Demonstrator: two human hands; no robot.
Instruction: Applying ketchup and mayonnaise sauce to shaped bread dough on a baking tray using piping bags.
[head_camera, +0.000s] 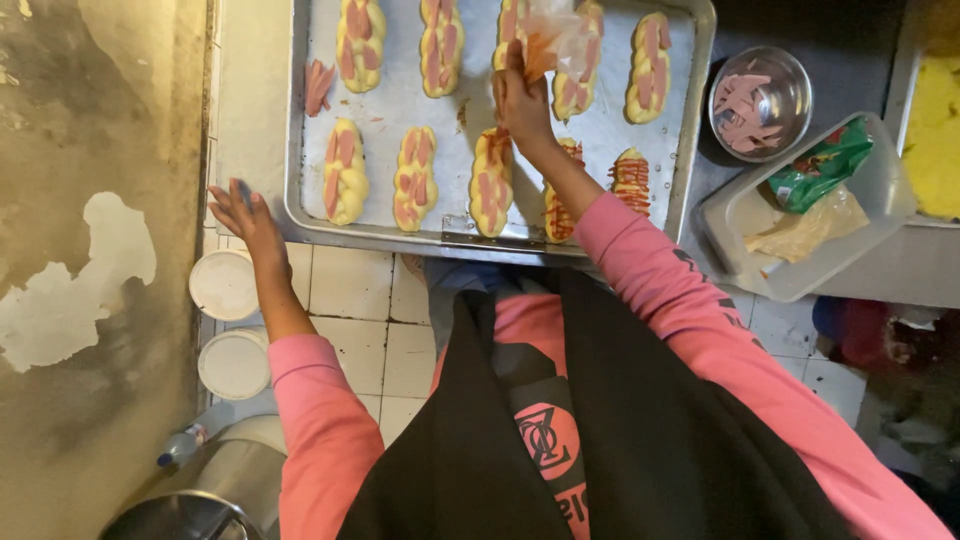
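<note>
Over the far middle of the baking tray (300, 130), the right hand (520, 100) is clamped around a clear piping bag (555, 40) of orange sauce, its tip above a braided sausage bun (575, 70) in the far row. At the tray's near left corner, the left hand (245, 215) hangs with fingers spread, holding nothing. Beyond the tray's right edge sit a metal bowl (760, 100) of sausage slices and a plastic tub (800, 210).
</note>
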